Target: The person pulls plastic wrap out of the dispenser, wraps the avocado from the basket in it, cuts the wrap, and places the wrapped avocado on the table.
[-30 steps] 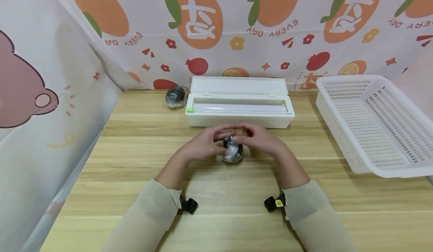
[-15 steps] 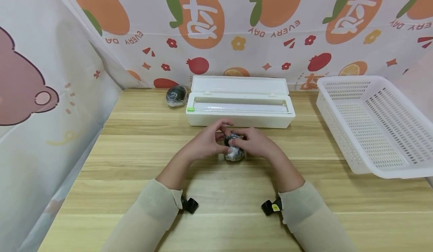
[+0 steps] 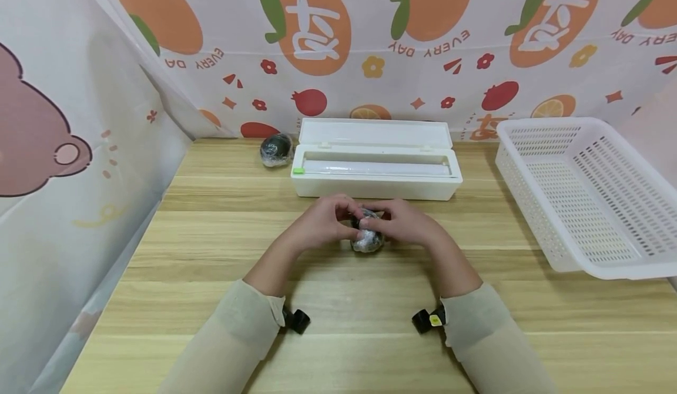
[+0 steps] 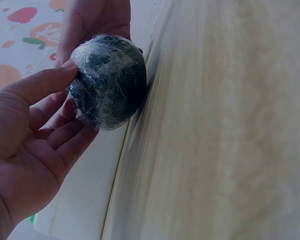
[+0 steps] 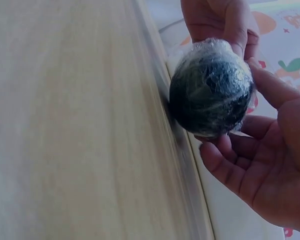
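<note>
A dark, avocado-like fruit (image 3: 368,242), wrapped in crinkled cling film, is between my two hands at the middle of the table. My left hand (image 3: 319,224) holds it from the left, thumb and fingertips on the film. From the right, my right hand (image 3: 408,223) holds it too, its thumb across the top in the head view. Both wrist views show the wrapped fruit (image 4: 110,82) close up, with bunched film on its surface. Some fingertips are hidden behind it. A second film-wrapped dark fruit (image 3: 276,149) lies at the back left, untouched.
Just beyond my hands stands a white cling film box (image 3: 375,190), lid raised, with a film roll (image 3: 375,169) inside. A white perforated basket (image 3: 563,247) sits at the right. A fruit-print cloth (image 3: 418,82) hangs behind the wooden table (image 3: 211,253).
My left fingers first lifted off the fruit's far side, then came down onto it. My right hand closed in on the fruit. The fruit stays almost in place.
</note>
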Available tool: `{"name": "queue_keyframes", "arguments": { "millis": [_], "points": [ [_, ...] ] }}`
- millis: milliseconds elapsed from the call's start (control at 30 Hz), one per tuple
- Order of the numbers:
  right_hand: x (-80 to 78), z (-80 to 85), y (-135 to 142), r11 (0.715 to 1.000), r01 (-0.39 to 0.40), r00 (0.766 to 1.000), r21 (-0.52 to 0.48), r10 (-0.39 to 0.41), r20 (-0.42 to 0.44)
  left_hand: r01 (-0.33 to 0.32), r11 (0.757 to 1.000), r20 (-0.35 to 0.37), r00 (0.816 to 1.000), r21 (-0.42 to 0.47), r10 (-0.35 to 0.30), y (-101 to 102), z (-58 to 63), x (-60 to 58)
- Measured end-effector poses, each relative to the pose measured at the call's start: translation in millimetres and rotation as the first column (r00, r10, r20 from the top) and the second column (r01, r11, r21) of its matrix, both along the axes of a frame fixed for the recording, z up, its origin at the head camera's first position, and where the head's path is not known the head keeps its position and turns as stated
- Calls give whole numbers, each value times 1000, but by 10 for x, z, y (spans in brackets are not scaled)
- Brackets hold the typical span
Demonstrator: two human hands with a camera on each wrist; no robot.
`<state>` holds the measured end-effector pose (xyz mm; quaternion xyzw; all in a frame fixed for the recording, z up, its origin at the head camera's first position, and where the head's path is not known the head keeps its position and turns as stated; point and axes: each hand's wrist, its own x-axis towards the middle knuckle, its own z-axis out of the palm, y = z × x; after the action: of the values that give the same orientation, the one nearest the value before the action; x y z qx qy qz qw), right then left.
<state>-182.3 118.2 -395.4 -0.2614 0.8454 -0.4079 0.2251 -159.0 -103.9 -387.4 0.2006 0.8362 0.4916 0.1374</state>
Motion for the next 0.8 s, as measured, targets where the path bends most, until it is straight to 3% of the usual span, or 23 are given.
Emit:
{"name": "queue_keyframes", "arguments": {
  "millis": [333, 500, 633, 800],
  "points": [
    [-34, -35, 54, 997, 28, 996, -77, -21, 92, 31, 998, 9, 999, 60, -31, 16, -19, -4],
    [-32, -26, 68, 999, 6, 996, -47, -2, 88, 38, 997, -13, 999, 64, -37, 17, -17, 7],
    [-38, -37, 78, 999, -21, 996, -36, 24, 81, 91, 991, -3, 996, 94, -91, 6, -27, 14],
    [-44, -34, 95, 998, -20, 995, -62, 26, 99, 133, 990, -32, 991, 39, -132, 12, -56, 17]
  ]
}}
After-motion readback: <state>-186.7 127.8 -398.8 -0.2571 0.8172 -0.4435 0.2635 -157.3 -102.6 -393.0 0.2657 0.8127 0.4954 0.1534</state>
